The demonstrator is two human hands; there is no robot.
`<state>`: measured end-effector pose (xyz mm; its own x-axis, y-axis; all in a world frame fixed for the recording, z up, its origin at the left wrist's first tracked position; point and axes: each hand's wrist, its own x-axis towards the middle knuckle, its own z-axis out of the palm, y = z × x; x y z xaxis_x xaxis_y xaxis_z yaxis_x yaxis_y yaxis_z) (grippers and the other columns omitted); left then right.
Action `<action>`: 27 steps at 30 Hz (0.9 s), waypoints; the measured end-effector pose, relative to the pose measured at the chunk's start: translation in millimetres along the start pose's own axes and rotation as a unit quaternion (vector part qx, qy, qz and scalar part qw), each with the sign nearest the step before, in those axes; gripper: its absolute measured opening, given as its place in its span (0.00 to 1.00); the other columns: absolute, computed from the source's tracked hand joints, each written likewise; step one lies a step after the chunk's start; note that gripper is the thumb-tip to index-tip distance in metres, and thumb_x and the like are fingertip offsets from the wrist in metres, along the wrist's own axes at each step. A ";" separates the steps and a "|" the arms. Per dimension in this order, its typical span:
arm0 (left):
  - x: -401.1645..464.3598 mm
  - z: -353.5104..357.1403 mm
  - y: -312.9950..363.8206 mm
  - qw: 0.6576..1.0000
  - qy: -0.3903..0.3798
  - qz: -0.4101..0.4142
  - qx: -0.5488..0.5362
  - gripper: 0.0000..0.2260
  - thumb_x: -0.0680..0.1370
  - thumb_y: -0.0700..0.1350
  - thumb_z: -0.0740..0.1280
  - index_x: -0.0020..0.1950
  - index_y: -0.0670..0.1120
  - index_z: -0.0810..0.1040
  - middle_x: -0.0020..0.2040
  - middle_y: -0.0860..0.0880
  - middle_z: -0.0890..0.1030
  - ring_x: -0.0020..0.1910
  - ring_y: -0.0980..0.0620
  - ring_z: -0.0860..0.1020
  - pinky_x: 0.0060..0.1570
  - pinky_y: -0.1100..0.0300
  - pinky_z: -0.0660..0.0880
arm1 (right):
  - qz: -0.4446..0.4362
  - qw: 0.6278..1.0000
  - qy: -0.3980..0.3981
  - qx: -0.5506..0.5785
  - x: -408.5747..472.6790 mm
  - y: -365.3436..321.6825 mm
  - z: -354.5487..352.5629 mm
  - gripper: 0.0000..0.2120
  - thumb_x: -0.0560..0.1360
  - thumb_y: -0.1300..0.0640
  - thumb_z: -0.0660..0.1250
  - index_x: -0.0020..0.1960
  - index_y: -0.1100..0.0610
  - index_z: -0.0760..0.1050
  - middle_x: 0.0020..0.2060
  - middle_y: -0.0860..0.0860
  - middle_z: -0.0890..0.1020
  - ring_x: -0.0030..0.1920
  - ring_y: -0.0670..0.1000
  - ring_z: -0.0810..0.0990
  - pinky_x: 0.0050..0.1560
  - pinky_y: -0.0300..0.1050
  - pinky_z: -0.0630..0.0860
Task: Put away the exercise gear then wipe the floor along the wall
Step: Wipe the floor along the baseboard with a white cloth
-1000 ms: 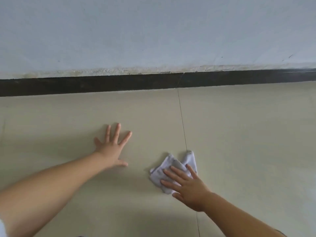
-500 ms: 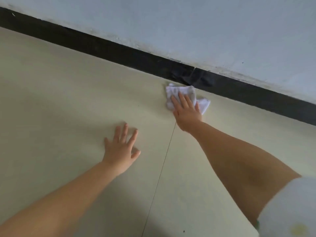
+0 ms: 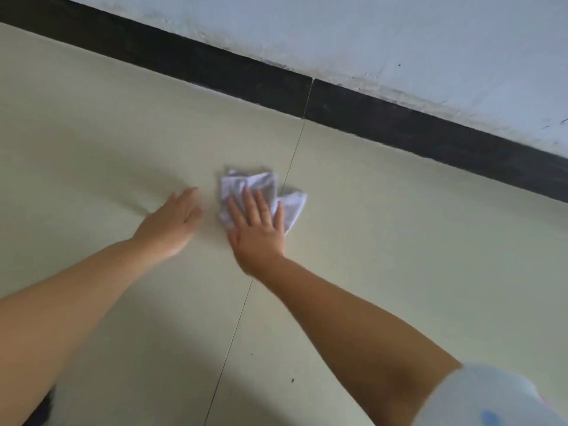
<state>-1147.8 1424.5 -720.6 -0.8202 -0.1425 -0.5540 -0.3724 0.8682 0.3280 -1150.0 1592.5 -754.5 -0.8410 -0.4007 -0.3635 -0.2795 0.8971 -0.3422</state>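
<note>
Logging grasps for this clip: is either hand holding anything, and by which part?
Nothing is gripped. The right hand lies flat, pressing the near part of the white cloth to the floor; the left hand is empty.

1. The right hand [image 3: 256,232] lies flat, fingers spread, on a crumpled white cloth [image 3: 261,195], pressing it to the pale floor [image 3: 399,241].
2. The left hand [image 3: 172,224] rests palm-down on the floor just beside the cloth — blurred, fingers together.
3. A thin tile seam [image 3: 233,330] runs under the cloth toward the dark skirting [image 3: 215,69] — above it, a scuffed white wall [image 3: 399,35].
</note>
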 end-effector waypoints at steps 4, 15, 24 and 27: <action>1.3 -9.7 7.6 1.000 -0.003 0.001 -0.003 0.21 0.83 0.49 0.51 0.76 0.48 0.58 0.77 0.47 0.59 0.75 0.44 0.58 0.71 0.52 0.58 | -0.189 0.980 -0.017 -0.064 -60.3 19.3 35.5 0.24 0.81 0.46 0.46 0.77 0.45 0.55 0.77 0.48 0.55 0.77 0.51 0.51 0.73 0.64 0.43; -0.7 -0.9 2.4 0.996 -0.050 0.012 0.069 0.22 0.83 0.52 0.49 0.77 0.51 0.56 0.79 0.50 0.48 0.77 0.46 0.47 0.73 0.48 0.53 | 0.493 0.843 0.172 0.132 -105.9 186.8 -26.8 0.26 0.81 0.43 0.46 0.78 0.46 0.53 0.78 0.54 0.50 0.77 0.56 0.46 0.72 0.64 0.38; 6.7 -3.1 15.6 0.994 -0.034 0.013 0.099 0.20 0.83 0.49 0.49 0.69 0.40 0.67 0.75 0.38 0.60 0.72 0.35 0.61 0.70 0.46 0.60 | -0.273 0.953 -0.001 -0.130 -136.9 20.7 75.6 0.24 0.79 0.43 0.49 0.74 0.45 0.60 0.75 0.50 0.62 0.77 0.54 0.52 0.69 0.66 0.51; 1.7 14.2 10.8 0.994 -0.010 -0.007 0.106 0.24 0.82 0.53 0.51 0.76 0.45 0.58 0.78 0.44 0.52 0.76 0.40 0.53 0.72 0.45 0.57 | -0.100 0.989 0.048 -0.103 -153.6 108.0 52.5 0.23 0.82 0.44 0.42 0.74 0.46 0.60 0.73 0.52 0.65 0.76 0.53 0.55 0.67 0.67 0.58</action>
<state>-1147.0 1440.4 -728.8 -0.8062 -0.1469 -0.5731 -0.2812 0.9474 0.1528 -1026.8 1741.2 -781.1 -0.7970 -0.5630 -0.2186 -0.5242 0.8247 -0.2125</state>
